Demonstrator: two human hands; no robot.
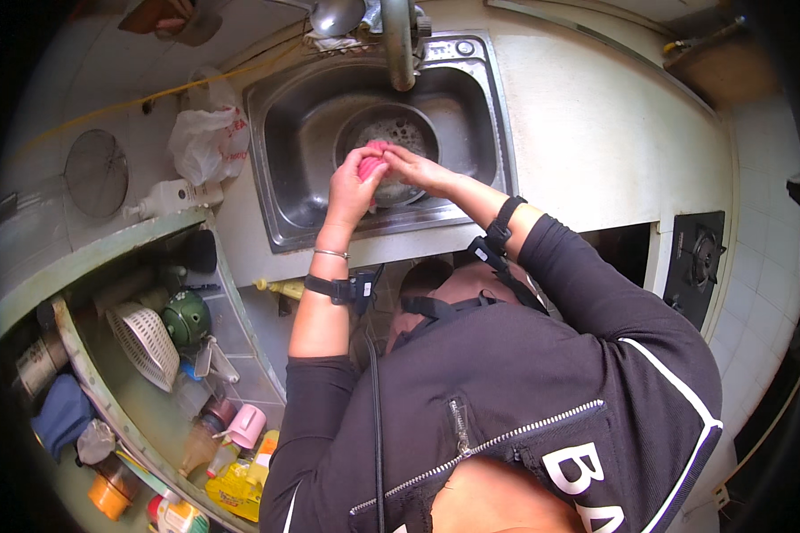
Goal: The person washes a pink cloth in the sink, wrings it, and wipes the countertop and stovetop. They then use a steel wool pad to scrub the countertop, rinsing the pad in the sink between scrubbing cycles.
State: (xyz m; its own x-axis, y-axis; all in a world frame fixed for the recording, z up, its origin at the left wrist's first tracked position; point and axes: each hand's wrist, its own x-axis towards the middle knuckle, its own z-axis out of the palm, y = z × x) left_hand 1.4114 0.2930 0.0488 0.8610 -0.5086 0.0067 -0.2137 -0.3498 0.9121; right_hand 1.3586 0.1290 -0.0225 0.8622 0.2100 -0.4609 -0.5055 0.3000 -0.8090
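Observation:
A bunched pink cloth (372, 165) is squeezed between my two hands above a round metal basin (347, 133). My left hand (356, 173) is closed around it from the left. From the right, my right hand (415, 169) presses its fingers against the same cloth, partly hiding it. Cloudy water with some bubbles (404, 133) shows in the basin. The basin stands inside a stainless steel sink (298, 133), and a metal faucet (401, 53) reaches over it from the far side.
A white plastic bag (206, 142) and a white pump bottle (180, 196) stand left of the sink. Pale countertop (587, 133) stretches right toward a gas stove (695, 265). Lower left, open shelves hold a white basket (144, 345), a green pot (186, 318) and a pink mug (247, 425).

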